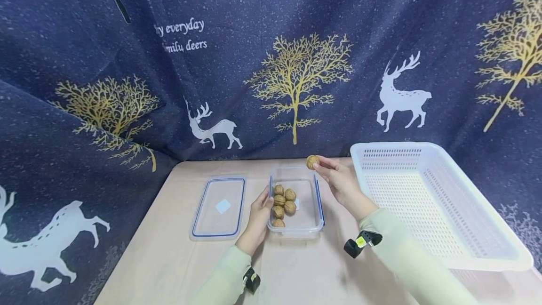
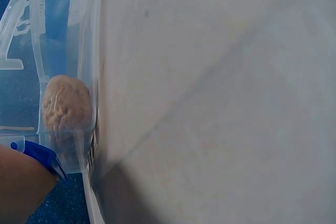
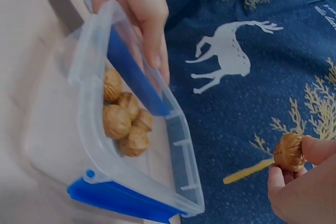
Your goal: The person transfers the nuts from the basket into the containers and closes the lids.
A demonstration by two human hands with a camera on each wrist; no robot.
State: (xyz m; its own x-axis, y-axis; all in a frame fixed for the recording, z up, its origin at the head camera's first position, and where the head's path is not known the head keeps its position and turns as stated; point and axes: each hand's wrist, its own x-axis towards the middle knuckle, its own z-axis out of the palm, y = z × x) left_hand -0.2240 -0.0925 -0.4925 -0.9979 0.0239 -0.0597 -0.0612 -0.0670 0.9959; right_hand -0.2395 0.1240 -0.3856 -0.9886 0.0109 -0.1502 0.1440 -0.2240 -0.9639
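A clear plastic storage box (image 1: pixel 316 201) with blue side clips stands on the table in the middle of the head view. Several walnuts (image 1: pixel 279 200) are gathered along its left wall. My left hand (image 1: pixel 259 215) holds that left side, with the thumb near the rim; only a bit of this hand shows in the left wrist view, beside a walnut (image 2: pixel 66 103) behind the clear wall. Above the box's far right corner, my right hand (image 1: pixel 338 180) pinches one walnut (image 1: pixel 312 162) between thumb and fingers. The right wrist view shows this held walnut (image 3: pixel 289 151) apart from the box.
A clear lid (image 1: pixel 207 226) with a blue seal lies flat left of the box. To the right stands a large white plastic basket (image 1: pixel 398 146) with slotted walls. A dark blue cloth (image 1: pixel 262 121) with deer and trees hangs behind the pale table (image 1: pixel 156 248).
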